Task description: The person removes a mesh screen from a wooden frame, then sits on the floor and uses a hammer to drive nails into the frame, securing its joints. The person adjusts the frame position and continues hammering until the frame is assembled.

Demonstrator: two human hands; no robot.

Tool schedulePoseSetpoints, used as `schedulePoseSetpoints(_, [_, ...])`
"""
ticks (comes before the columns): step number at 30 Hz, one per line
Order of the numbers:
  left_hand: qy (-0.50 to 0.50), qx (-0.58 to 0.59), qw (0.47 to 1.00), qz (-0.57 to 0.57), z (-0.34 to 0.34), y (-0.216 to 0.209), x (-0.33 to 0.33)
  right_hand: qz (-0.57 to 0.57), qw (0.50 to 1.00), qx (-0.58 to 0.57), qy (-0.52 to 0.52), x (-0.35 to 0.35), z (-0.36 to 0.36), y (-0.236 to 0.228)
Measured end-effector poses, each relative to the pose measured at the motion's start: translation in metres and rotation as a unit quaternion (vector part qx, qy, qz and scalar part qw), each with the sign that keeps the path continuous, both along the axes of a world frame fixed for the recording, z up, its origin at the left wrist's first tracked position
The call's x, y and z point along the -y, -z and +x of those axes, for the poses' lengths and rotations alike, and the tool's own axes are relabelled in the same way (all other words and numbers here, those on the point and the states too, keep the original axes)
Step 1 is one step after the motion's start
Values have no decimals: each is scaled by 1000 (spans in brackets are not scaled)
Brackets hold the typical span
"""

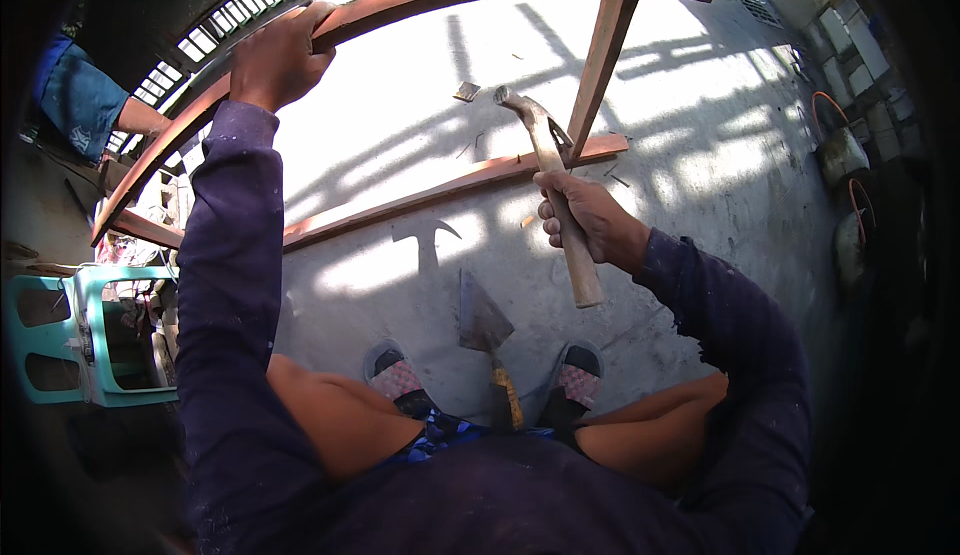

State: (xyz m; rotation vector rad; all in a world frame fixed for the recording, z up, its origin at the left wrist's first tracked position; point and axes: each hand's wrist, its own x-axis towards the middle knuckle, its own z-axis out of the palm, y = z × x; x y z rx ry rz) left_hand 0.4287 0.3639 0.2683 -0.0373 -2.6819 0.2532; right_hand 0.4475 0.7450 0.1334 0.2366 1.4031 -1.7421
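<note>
Far left: a second person's arm in a blue sleeve (82,95) is seen at the frame's far-left end, hand hidden behind the wood; presumably that end is being steadied, cannot be confirmed.

Near left: a turquoise plastic chair (75,335) is stood off the work area, well apart from the tools.

Left hand (275,55): fingers are wrapped fully closed over the top rail of the reddish-brown wooden frame with the curved upper member (420,0). The frame is held tilted up on edge off the grey concrete floor (700,145); the grip at the top looks intended to keep it from rocking under blows.

Centre: the frame's lower straight rail (400,203) runs diagonally across the floor, with an upright strut (598,65) meeting it at the right. A small flat offcut (466,91) lies on the floor just beyond the hammer head. A rusty pointed metal trowel with a yellowish handle (486,330) is laid on the floor between the two sandalled feet (400,375), near and within reach, untouched.

Right hand (585,217): fingers are closed around the mid-handle of the wooden-handled steel claw hammer (548,155). The head is raised, close to the joint of strut and lower rail. The mid-handle grip suggests short, controlled strokes rather than full swings. Contact with the wood cannot be told.

Far right: round containers (835,150) and stacked blocks (850,45) sit along the wall in shade, well apart from the work.
</note>
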Motion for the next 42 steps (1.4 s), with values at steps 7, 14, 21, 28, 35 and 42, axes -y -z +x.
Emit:
schedulePoseSetpoints(7, [-33,16,999,26,7,-17,-1,-259,901,258,232,71,-18,2])
schedulePoseSetpoints(14, [-32,1,999,20,10,-20,-6,-283,949,-19,140,77,-11,-34])
schedulePoseSetpoints(21, [-42,-11,998,44,19,-45,-4,-263,949,75,159,90,14,-31])
schedulePoseSetpoints(28, [8,-7,994,107,26,-48,-16,-417,901,-45,109,79,10,-50])
schedulePoseSetpoints(35, [-12,8,995,98,30,-51,-29,-285,890,249,255,73,32,-63])
schedulePoseSetpoints(42, [15,-33,998,58,18,-44,-34,-314,931,-96,161,59,31,-65])
